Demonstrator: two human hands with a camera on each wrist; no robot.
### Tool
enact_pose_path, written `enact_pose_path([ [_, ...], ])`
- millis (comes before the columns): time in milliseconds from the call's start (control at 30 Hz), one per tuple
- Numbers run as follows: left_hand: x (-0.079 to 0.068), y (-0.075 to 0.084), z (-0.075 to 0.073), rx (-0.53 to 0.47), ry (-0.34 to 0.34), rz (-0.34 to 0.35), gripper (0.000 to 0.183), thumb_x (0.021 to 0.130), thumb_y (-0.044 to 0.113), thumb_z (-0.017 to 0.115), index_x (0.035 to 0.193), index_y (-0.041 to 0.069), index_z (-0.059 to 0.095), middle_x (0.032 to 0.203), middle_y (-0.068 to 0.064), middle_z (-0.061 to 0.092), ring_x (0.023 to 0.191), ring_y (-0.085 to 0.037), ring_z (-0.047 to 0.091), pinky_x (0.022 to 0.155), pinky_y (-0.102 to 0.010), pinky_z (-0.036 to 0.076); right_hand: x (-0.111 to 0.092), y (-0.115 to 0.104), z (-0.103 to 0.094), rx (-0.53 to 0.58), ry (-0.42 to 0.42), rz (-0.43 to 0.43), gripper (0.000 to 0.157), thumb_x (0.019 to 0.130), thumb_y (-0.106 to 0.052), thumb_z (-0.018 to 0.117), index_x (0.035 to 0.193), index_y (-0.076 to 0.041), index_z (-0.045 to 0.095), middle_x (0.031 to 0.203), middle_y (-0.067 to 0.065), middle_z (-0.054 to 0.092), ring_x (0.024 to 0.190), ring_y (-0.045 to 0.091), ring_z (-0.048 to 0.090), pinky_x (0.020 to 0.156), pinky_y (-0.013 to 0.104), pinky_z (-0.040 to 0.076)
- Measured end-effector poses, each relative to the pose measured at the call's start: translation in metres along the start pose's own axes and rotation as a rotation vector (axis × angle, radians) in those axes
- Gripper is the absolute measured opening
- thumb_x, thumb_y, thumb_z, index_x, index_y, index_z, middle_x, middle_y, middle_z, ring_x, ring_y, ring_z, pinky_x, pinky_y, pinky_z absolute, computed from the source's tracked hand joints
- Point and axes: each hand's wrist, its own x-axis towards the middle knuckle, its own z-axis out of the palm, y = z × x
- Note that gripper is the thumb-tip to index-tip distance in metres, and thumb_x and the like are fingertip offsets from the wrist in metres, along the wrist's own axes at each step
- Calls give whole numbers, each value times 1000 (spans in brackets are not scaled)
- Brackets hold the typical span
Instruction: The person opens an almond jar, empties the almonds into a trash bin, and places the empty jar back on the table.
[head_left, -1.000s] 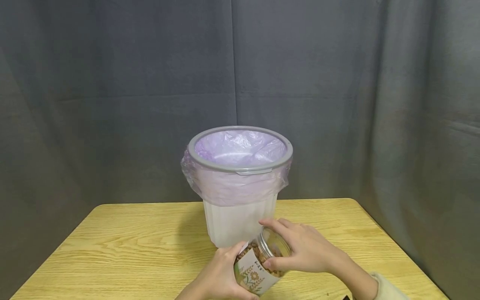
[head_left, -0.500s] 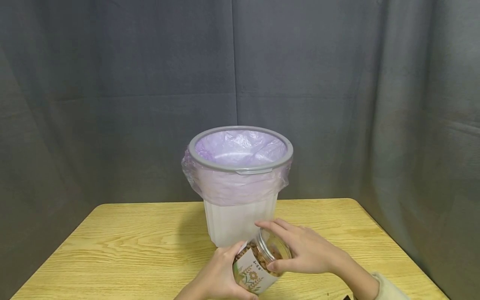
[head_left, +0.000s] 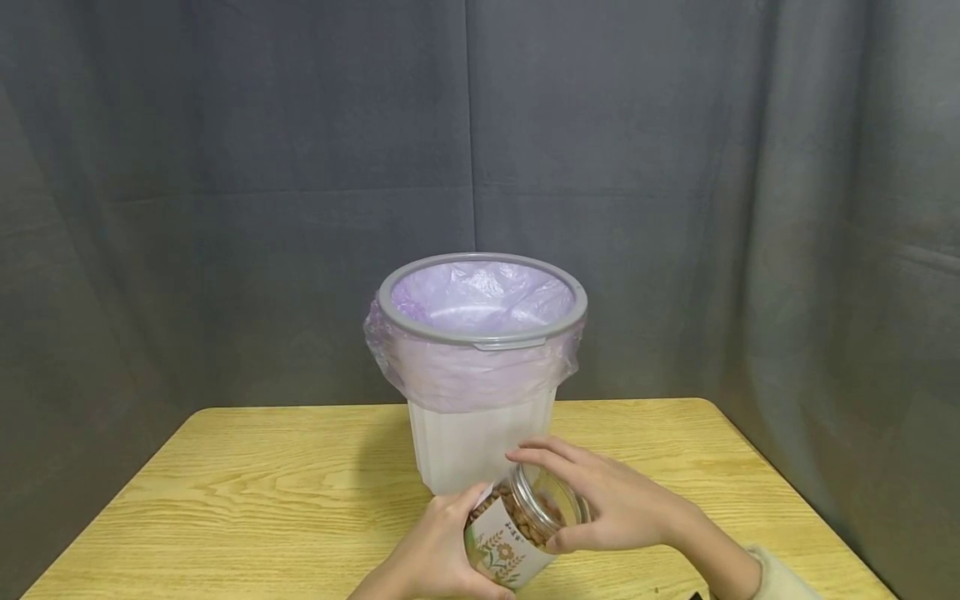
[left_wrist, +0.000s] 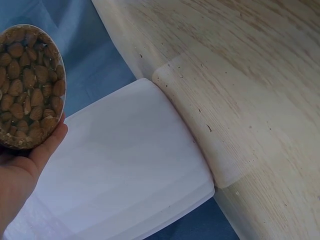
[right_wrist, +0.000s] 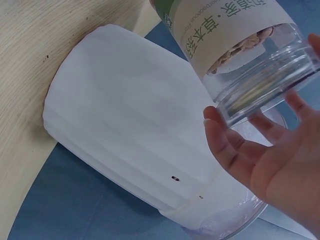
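My left hand (head_left: 442, 546) grips a clear plastic jar (head_left: 504, 546) of almonds, tilted with its top toward the right. The jar bears a pale label with a flower print. In the left wrist view, almonds (left_wrist: 30, 85) show through the jar's round base, above the fingers of that hand. My right hand (head_left: 626, 500) is curled round the jar's clear lid (right_wrist: 272, 90), fingers on one side and thumb on the other. In the right wrist view, its fingertips (right_wrist: 212, 114) are right at the lid's rim.
A white trash bin (head_left: 480, 446) with a grey rim stands just behind the jar on the wooden table (head_left: 247, 500). A purple liner bag (head_left: 465, 375) hangs over its outside. Grey curtains (head_left: 300, 208) surround the table. A dark crumb lies near the front right.
My right hand has turned slightly round the lid, its fingertips sliding a little left and its thumb right and down. The jar has shifted a touch left; the left hand stays nearly put.
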Motion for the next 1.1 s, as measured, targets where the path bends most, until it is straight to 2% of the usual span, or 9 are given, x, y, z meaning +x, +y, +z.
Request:
enact_pose_path([
  [100,0,0,0,5,5,10,76,59,36,82,120,8,45,101,2,58,83,-4,55,69,-18,47,-1,1,-1,4,-3,-23,81,67,-29,66,139,-25,29,141,-3,28,120,22,38,84,49,41],
  [267,0,-1,0,3,11,30,78,60,37,82,121,7,44,104,1,58,86,-5,56,71,-19,47,0,1,-1,23,16,7,92,72,-45,68,144,-23,14,147,6,13,120,29,38,78,48,44],
  [300,0,-1,0,0,12,31,77,60,38,81,121,8,45,103,1,58,85,-5,56,71,-19,47,0,0,-1,18,26,32,94,72,-48,67,144,-23,13,147,7,15,119,29,39,77,48,44],
  [400,0,-1,1,-10,11,37,76,61,38,81,121,9,44,103,2,58,85,-5,56,71,-19,47,1,-1,-1,-21,59,133,87,75,-51,62,144,-25,16,137,8,36,105,23,51,71,42,47],
  [533,-1,-2,2,-3,14,54,73,63,39,79,120,12,44,99,4,58,82,-3,55,69,-16,46,2,-2,-1,-69,85,252,77,77,-53,59,140,-21,30,111,5,57,85,14,58,63,33,46],
  [667,0,-2,2,-8,14,72,71,64,38,79,120,13,44,99,4,58,82,-3,55,68,-16,46,4,-4,0,-74,67,319,74,75,-57,58,133,-15,41,96,4,61,79,11,57,59,29,45],
  [867,0,-2,2,-22,5,72,70,65,38,78,121,14,43,100,3,57,83,-3,56,69,-16,46,6,-7,2,-34,35,329,73,74,-60,58,126,-11,46,99,5,63,86,13,59,67,33,48],
  [1000,-1,-2,1,-16,4,66,71,65,39,78,122,15,43,101,4,57,82,-3,55,68,-16,46,7,-8,2,9,19,334,71,73,-58,60,124,-11,46,95,0,62,83,10,58,65,31,47],
  [1100,-1,-1,1,-10,8,72,71,65,39,78,122,15,43,100,4,57,82,-3,55,68,-16,46,7,-8,2,32,12,333,72,74,-58,60,125,-10,45,99,2,61,86,11,57,67,31,47],
])
